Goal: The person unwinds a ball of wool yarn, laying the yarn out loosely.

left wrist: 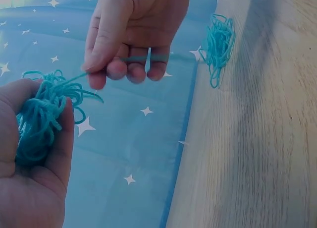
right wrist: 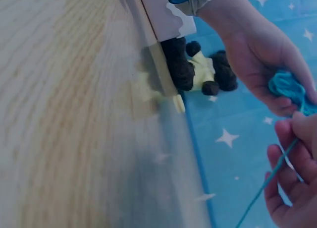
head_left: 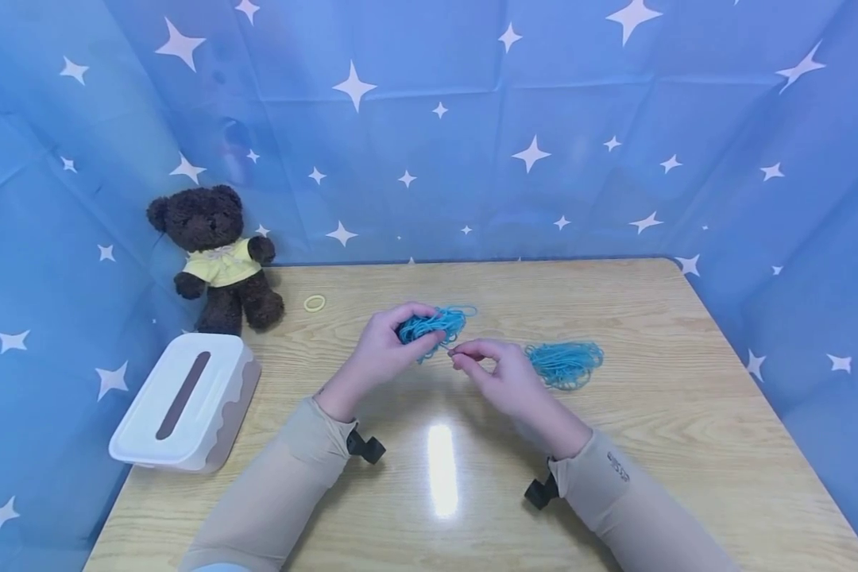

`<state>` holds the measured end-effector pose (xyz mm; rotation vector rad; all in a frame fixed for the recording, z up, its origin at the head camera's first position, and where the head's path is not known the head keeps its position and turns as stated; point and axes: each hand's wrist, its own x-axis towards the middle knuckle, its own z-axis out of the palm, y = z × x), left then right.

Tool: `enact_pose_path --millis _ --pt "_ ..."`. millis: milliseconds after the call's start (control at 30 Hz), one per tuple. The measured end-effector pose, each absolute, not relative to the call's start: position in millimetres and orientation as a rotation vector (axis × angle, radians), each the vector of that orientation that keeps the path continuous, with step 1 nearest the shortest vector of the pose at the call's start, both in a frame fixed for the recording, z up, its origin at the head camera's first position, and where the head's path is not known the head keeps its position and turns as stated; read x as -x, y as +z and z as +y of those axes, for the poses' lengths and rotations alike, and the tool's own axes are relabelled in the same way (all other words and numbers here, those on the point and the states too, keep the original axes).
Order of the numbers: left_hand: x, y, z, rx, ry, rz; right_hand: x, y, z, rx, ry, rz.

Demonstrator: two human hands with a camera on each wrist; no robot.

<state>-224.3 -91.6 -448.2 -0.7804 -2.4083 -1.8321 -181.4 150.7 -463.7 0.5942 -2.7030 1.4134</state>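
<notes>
A tangled, looped bundle of turquoise yarn (head_left: pixel 434 323) is held in the left hand (head_left: pixel 392 340); a single strand (right wrist: pixel 267 181) is pinched by the right hand (head_left: pixel 504 377). To the right, a second loose pile (head_left: pixel 566 365) is laid.

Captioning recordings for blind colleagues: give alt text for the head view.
A person's left hand holds a blue yarn bundle while the right hand pinches a strand above a pale wooden table. A second blue yarn bundle lies at right; a brown plush bear and white-lidded box are at left.
</notes>
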Motion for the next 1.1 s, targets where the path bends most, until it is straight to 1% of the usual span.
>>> enact_pose_path --millis 167,333,533,867,1100 --pt "223.0 -447.2 -92.3 0.746 -1.864 -2.415 183.7 -454.8 164.4 -0.56 1.415 -2.712" --pt "221.7 -444.6 -92.9 0.723 -1.858 -2.425 188.4 -442.4 187.8 -0.453 1.384 -2.778" --pt "221.6 -443.2 -93.3 0.715 -1.861 -2.422 196.5 -430.8 217.9 -0.433 1.285 -2.792" --pt "222.1 -443.6 -93.5 0.711 -1.861 -2.421 199.6 -412.7 264.9 -0.195 1.214 -2.725" --pt "221.9 -443.2 -94.0 0.711 -1.87 -2.415 203.1 -408.2 288.7 -0.138 1.195 -2.688"
